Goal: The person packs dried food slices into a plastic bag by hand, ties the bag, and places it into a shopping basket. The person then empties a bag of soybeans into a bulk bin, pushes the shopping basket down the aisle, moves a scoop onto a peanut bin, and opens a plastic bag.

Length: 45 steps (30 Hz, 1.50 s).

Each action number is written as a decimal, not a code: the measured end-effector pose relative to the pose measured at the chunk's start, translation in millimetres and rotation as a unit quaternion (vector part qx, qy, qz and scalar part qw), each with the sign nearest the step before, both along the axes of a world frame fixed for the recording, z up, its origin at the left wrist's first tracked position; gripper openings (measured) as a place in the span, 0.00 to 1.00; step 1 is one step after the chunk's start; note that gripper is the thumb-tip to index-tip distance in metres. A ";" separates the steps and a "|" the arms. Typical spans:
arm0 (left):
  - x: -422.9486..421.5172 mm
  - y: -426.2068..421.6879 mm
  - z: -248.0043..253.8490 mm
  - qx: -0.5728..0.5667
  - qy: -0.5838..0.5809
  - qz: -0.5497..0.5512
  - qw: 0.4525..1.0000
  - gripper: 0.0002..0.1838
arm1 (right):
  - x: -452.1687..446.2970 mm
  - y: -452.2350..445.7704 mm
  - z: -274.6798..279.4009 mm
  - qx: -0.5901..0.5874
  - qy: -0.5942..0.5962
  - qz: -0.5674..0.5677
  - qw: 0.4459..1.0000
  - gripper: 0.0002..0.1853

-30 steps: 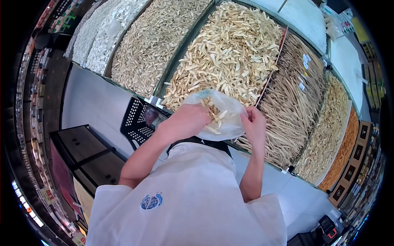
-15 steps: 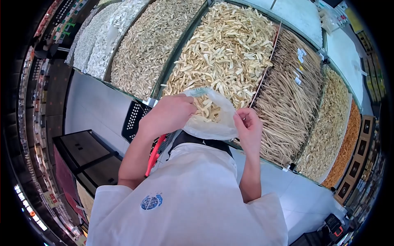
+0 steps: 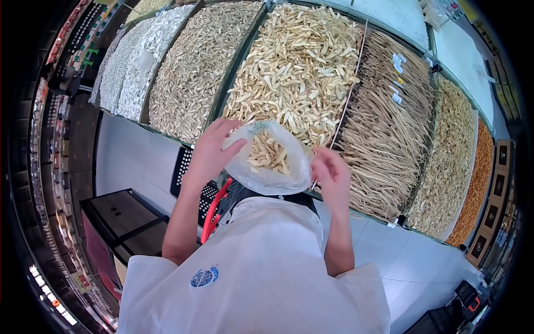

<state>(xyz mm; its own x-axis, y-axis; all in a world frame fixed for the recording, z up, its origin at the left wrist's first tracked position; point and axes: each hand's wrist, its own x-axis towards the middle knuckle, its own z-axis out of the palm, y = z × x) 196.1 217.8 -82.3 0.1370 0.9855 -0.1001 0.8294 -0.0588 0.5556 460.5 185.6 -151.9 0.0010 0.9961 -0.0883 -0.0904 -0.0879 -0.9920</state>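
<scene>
A translucent plastic bag (image 3: 297, 158) hangs with its mouth facing up in front of my shirt, at the near edge of a bin. Pale dried slices (image 3: 268, 155) lie inside it. My left hand (image 3: 210, 153) is at the bag's left rim, its thumb on the near side and its fingers curled along the far side. Pinched on the right rim is my right hand (image 3: 332, 175), its fingers bent and closed. Just beyond the bag, a bin is heaped with similar dried slices (image 3: 303, 67).
To the right, a bin of long thin dried roots (image 3: 384, 133) carries small tags. Bins of smaller slices (image 3: 203, 72) and white pieces (image 3: 147, 61) stand at left. A basket with a red handle (image 3: 214, 214) is beside my left forearm. A dark-framed stand (image 3: 128, 222) sits lower left.
My left hand has moved left from over the bag's mouth to its left rim, so more of the slices inside show. My right hand still grips the right rim, slightly lower.
</scene>
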 end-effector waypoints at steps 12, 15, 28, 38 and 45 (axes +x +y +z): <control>-37.2 -37.1 -28.3 -0.144 -0.297 0.192 0.924 0.12 | -50.4 78.6 -97.6 0.014 -0.511 0.048 0.858 0.32; -52.4 -44.3 -32.6 -0.160 -0.291 0.166 0.928 0.11 | -63.2 88.7 -95.0 0.037 -0.474 0.013 0.879 0.33; -31.2 -48.4 -29.7 -0.142 -0.390 0.153 0.897 0.13 | -49.9 115.6 -140.0 0.006 -0.354 0.024 0.935 0.16; -20.5 -45.0 -40.6 -0.106 -0.491 0.199 0.841 0.15 | -25.6 126.7 -53.7 0.002 -0.153 0.018 0.988 0.15; -27.5 -39.5 -50.2 -0.099 -0.512 0.198 0.830 0.14 | -21.9 128.0 7.2 -0.023 -0.098 -0.014 0.995 0.16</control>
